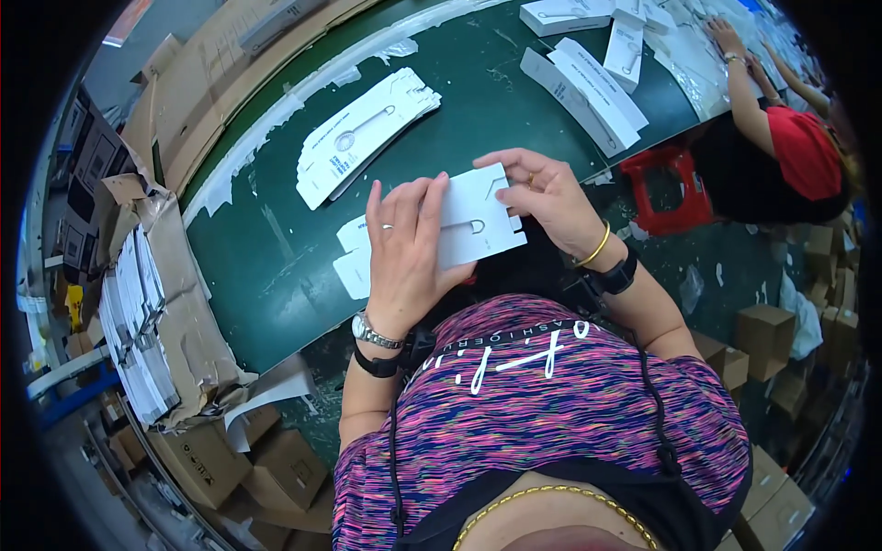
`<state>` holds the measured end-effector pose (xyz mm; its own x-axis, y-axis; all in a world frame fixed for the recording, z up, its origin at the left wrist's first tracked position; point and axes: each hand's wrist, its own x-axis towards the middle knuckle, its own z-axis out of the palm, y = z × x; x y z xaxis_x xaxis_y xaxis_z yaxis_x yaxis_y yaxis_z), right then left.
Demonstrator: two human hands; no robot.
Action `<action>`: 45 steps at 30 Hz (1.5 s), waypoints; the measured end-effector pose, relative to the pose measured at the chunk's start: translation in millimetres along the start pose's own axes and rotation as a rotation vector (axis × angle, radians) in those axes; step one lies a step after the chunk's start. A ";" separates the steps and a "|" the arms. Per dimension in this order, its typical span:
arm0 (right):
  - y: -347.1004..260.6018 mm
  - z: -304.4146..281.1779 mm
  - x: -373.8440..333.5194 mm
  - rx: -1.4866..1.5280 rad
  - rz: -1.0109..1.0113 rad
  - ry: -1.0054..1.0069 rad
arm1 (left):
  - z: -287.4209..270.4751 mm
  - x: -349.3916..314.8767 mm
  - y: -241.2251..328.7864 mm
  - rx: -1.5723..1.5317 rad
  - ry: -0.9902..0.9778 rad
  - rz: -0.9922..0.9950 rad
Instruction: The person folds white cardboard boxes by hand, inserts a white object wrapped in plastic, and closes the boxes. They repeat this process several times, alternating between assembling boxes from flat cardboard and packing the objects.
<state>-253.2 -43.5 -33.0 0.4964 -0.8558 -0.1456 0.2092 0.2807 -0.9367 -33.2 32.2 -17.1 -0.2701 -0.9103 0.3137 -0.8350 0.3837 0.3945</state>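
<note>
A white folding carton (473, 225) with a printed loop-ended cable picture lies in front of me at the table's near edge, tabs sticking out at both ends. My left hand (404, 239) lies across its left half, fingers stretched over the face and thumb along the lower edge, gripping it. At the right end, my right hand (547, 197) pinches the carton by its end flaps, thumb and fingers bent. Just beyond, on the green table, rests a stack of flat white cartons (363, 133) with the same kind of print.
More flat cartons (588, 96) lie at the far right of the green table (266, 266), beside several made-up white boxes (570, 14). A red stool (666, 191) stands right of me, near a co-worker in a red sleeve (804, 151). Brown cardboard boxes (197, 459) sit at lower left.
</note>
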 end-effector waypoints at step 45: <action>9.5 25.0 -12.0 -0.437 -0.454 -0.053 | 1.5 37.3 19.9 -0.741 0.427 -0.256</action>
<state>-236.1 -19.7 -32.2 0.4822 -0.8224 0.3020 0.0508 -0.3179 -0.9468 -60.6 5.7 1.1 0.2071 -0.9031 0.3761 -0.2809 0.3134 0.9071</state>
